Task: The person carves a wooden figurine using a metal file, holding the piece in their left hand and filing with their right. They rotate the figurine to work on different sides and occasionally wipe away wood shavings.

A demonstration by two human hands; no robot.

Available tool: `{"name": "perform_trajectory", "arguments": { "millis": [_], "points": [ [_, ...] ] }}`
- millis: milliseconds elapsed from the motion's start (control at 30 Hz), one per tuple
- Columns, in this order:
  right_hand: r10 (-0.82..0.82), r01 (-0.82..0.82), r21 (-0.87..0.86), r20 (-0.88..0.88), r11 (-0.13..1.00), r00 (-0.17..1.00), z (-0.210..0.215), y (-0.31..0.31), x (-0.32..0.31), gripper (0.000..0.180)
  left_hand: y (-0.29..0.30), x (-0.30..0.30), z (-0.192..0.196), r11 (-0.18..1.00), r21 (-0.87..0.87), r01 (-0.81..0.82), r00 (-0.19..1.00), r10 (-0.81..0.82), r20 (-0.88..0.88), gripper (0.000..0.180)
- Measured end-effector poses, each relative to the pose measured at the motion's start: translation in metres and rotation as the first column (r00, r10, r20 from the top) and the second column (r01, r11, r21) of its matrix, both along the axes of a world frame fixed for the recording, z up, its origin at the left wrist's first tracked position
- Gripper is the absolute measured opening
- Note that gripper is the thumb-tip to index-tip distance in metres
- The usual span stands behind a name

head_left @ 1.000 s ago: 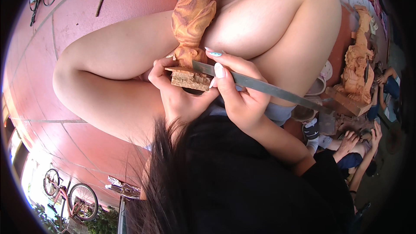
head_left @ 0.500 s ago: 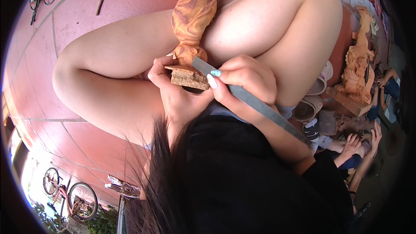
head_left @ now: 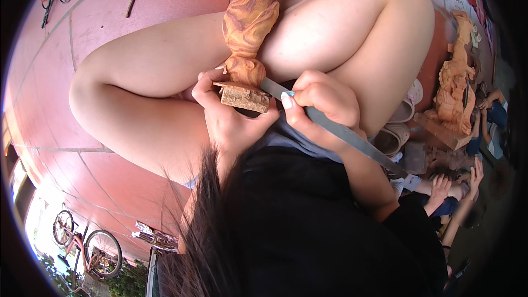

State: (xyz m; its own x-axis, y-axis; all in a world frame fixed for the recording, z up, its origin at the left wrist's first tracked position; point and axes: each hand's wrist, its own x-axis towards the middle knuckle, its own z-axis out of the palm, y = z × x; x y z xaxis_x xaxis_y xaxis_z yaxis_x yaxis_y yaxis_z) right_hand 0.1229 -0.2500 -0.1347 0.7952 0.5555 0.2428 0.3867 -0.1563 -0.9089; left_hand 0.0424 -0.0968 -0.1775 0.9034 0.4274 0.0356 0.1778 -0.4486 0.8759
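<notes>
Has just drawn the flat metal blade [head_left: 352, 139] back toward the right, leaving only its tip beside the right edge of the narrow part of the wooden carving [head_left: 250, 16], just beyond the base block [head_left: 245, 99]. Looks more like resetting the edge than pressing through wood; cannot tell whether touching. Keeps the right hand [head_left: 327, 104] curled tightly, as in the last half second, with a clenched grip on the blade, thumb laid along it, forearm [head_left: 371, 184] slanting up from the near right. Clasps the base block in the left hand [head_left: 234, 126], fingers around the left side, thumb on the right, steadying the carving between bent legs [head_left: 330, 27], base near, body stretching far.
</notes>
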Motion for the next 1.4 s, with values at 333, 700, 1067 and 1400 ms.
{"name": "perform_trajectory", "arguments": {
  "millis": [333,700,1067,1400],
  "points": [
    [0.103,-0.101,-0.041,0.057,0.994,0.993,-0.003,-0.005,0.005,0.015,0.005,0.0,-0.002,1.0,0.022,0.019,1.0,-0.019,0.002,0.089],
    [0.145,-0.142,-0.041,0.072,0.989,0.987,-0.006,-0.009,0.005,0.014,0.005,0.001,0.004,0.999,-0.022,0.03,0.996,-0.031,-0.082,0.087],
    [0.149,-0.149,-0.003,-0.012,0.989,0.989,-0.003,-0.008,0.007,0.016,0.01,0.002,0.003,0.997,-0.052,0.063,0.997,-0.065,-0.038,0.087],
    [0.148,-0.148,0.023,-0.033,0.989,0.988,-0.004,-0.002,0.01,0.017,0.013,-0.003,-0.005,0.989,-0.133,0.066,0.995,-0.074,-0.061,0.093]
  ]
}}
